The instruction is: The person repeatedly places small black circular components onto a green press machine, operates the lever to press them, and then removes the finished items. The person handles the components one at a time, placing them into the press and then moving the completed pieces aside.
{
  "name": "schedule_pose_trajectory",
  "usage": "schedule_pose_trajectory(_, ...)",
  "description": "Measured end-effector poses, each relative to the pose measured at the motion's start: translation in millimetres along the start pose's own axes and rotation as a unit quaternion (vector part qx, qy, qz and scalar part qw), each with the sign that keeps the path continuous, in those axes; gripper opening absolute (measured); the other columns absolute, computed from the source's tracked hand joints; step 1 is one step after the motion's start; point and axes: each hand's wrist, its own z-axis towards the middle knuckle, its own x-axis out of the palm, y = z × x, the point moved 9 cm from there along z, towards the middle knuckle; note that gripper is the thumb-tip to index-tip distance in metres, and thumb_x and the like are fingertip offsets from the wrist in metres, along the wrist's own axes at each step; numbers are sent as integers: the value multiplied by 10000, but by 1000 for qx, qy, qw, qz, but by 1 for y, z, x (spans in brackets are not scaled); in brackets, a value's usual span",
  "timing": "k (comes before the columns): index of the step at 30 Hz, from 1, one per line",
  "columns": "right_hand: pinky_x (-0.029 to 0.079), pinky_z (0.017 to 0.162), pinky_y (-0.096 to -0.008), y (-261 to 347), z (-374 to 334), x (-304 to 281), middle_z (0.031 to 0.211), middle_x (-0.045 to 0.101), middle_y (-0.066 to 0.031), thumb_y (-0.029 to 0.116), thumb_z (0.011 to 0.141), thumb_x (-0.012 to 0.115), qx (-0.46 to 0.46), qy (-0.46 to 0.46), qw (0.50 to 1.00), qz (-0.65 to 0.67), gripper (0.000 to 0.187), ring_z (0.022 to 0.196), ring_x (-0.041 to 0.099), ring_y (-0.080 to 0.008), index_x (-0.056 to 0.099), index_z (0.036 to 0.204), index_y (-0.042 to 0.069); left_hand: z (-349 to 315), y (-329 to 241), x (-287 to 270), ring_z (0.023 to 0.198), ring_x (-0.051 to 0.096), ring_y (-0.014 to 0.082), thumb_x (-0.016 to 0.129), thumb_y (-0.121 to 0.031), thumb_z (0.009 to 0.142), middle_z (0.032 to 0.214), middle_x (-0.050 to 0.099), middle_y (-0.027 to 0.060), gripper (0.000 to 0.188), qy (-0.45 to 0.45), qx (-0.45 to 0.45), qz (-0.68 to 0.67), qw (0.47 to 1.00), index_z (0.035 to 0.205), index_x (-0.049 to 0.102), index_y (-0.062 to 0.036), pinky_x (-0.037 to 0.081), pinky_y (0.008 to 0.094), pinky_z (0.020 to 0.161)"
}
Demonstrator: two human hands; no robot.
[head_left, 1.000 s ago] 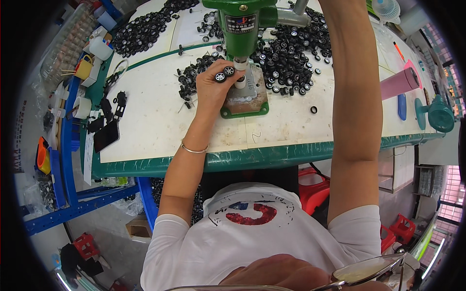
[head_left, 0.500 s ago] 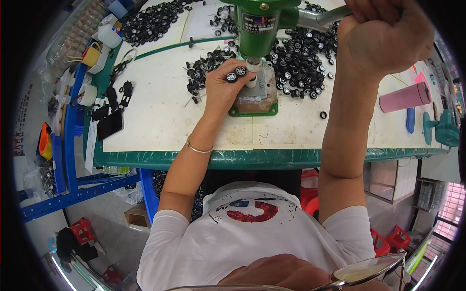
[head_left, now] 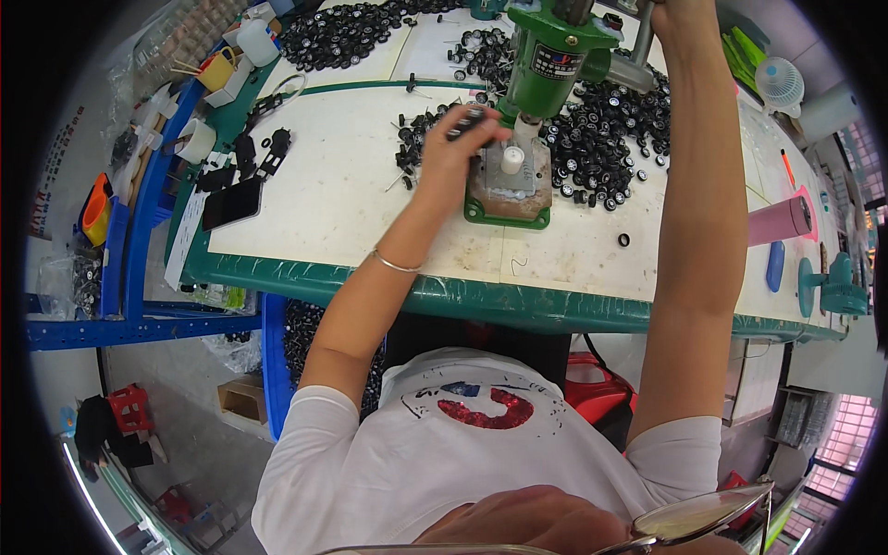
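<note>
On the table ahead stands a green hand press [head_left: 548, 67], its ram raised above a white plastic post [head_left: 511, 159] on the metal base plate [head_left: 495, 205]. My right hand [head_left: 683, 17], partly cut off by the top edge, is closed round the press's metal lever [head_left: 640, 46]. Just left of the post is my left hand [head_left: 451, 148], blurred by motion, its fingers closed on small black toy wheels [head_left: 468, 122]. How many wheels it holds I cannot tell. Black wheels with silver hubs [head_left: 601, 139] lie heaped right of the press, and wheels on thin axles [head_left: 416, 139] lie left of it.
Another wheel pile [head_left: 338, 37] covers the far left. A phone [head_left: 233, 203] and black plastic parts [head_left: 268, 153] lie at the left. Toward the right are a pink tumbler [head_left: 779, 222], a blue object [head_left: 775, 266] and a small green fan [head_left: 837, 285]. One black ring [head_left: 623, 240] lies alone.
My right hand has moved up and away with the lever, and the ram has lifted off the post. My left hand has drawn back from the post with the wheels. The view has shifted.
</note>
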Motion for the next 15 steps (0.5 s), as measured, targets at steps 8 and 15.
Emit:
schedule_pose_trajectory(8,358,502,-197,3,-57,-9,687,499,46,374,945,573,-14,-26,997,-70,310,577,470,-57,587,964,64,-18,-18,-60,621,583,101,747,-149,786,715,658,65,206,-11,-159,413,897,951,720,-27,460,238,590)
schedule_pose_trajectory(15,459,567,-235,-57,-127,-88,752,619,-15,328,939,576,27,5,958,-285,297,532,531,-88,655,970,44,-17,-5,-33,764,672,278,749,-200,742,911,699,178,312,64,66,606,790,991,707,-16,509,335,719)
